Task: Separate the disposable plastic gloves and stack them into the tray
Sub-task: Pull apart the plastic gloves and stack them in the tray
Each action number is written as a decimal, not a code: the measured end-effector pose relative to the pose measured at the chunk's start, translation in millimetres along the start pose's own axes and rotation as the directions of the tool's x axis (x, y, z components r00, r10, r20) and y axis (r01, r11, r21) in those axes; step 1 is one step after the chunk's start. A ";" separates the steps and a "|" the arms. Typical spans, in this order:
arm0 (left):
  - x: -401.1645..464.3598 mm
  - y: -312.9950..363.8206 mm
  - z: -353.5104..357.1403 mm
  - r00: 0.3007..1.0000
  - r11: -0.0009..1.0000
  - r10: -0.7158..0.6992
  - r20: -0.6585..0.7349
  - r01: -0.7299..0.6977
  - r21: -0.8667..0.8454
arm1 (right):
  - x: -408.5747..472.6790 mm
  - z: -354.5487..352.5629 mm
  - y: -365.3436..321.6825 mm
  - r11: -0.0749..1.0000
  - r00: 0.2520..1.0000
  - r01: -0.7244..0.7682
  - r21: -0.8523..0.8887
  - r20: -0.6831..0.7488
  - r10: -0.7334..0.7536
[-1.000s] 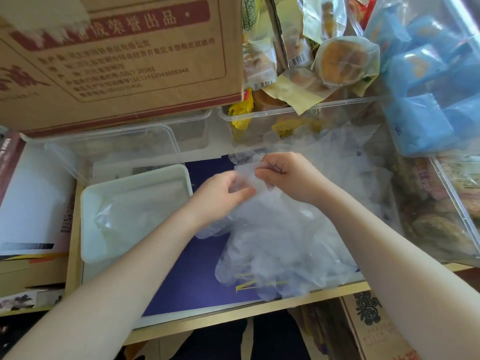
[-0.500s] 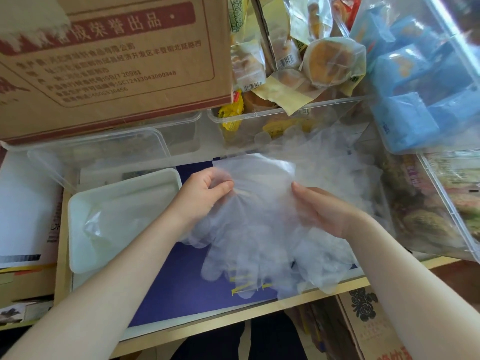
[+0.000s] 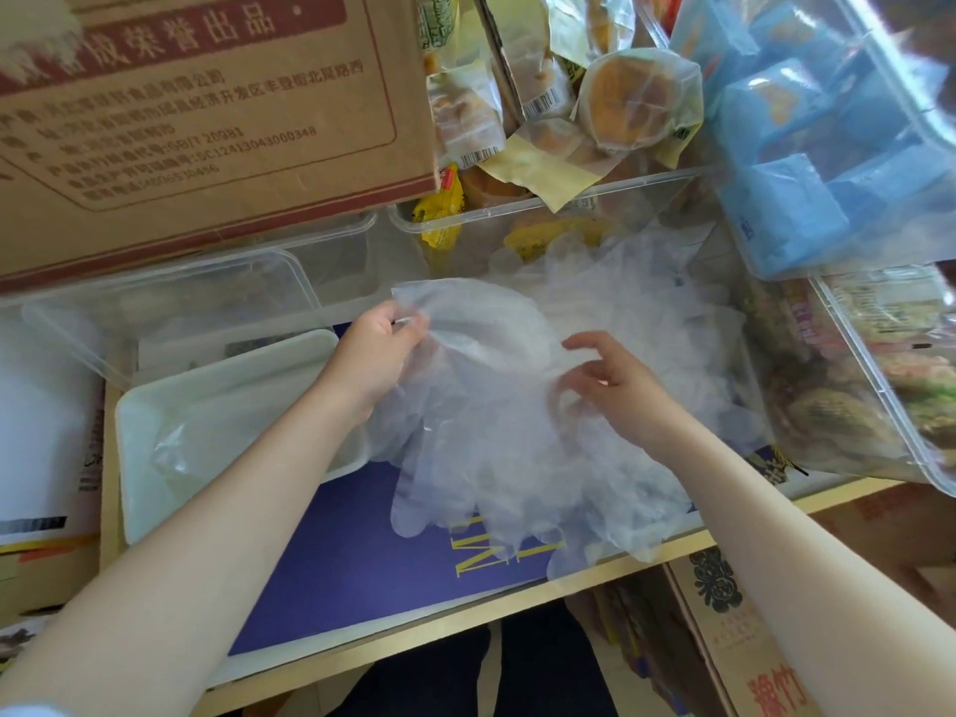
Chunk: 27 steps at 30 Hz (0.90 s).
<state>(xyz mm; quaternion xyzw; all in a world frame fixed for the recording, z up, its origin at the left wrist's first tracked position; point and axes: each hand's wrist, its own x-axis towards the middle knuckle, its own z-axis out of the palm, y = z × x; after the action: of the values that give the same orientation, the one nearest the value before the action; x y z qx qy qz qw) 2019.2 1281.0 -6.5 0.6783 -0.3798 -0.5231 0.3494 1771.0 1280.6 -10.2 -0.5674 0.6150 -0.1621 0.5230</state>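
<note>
A loose heap of clear disposable plastic gloves (image 3: 595, 458) lies on the purple mat, spreading back toward the clear bins. My left hand (image 3: 375, 354) pinches the cuff edge of one glove (image 3: 476, 323) and holds it lifted over the heap. My right hand (image 3: 615, 385) hovers at the heap's right side with fingers loosely spread, fingertips touching the plastic. The white tray (image 3: 155, 514) stands to the left, with a clear glove (image 3: 176, 447) lying flat inside it.
A large cardboard box (image 3: 196, 111) overhangs at the back left. Clear bins (image 3: 595, 199) of wrapped snacks stand behind, another bin (image 3: 879, 385) at right. An empty clear container (image 3: 170, 307) sits behind the tray. The shelf's wooden front edge (image 3: 517, 608) is near.
My hands have parted: the left keeps the glove's cuff and draws it left and up, while the right has let go and moved right, its fingers spreading over the heap.
</note>
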 end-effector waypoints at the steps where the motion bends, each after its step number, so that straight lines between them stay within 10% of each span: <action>1: 2.5 -1.5 -0.3 1.000 1.000 -0.004 0.001 0.004 0.008 | 1.2 1.4 1.4 0.999 1.000 0.024 -0.035 -0.015 -0.025; 27: -5.2 13.4 -0.7 0.988 0.992 0.125 0.096 -0.122 -0.036 | 21.3 -0.5 -27.4 0.980 0.998 0.069 0.185 -0.003 -0.070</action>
<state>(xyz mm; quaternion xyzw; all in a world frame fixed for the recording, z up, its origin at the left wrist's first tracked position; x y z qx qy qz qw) 2017.0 1279.3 7.6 0.6216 -0.4297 -0.5388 0.3724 1789.1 1253.6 2.0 -0.5379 0.5762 -0.2357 0.5684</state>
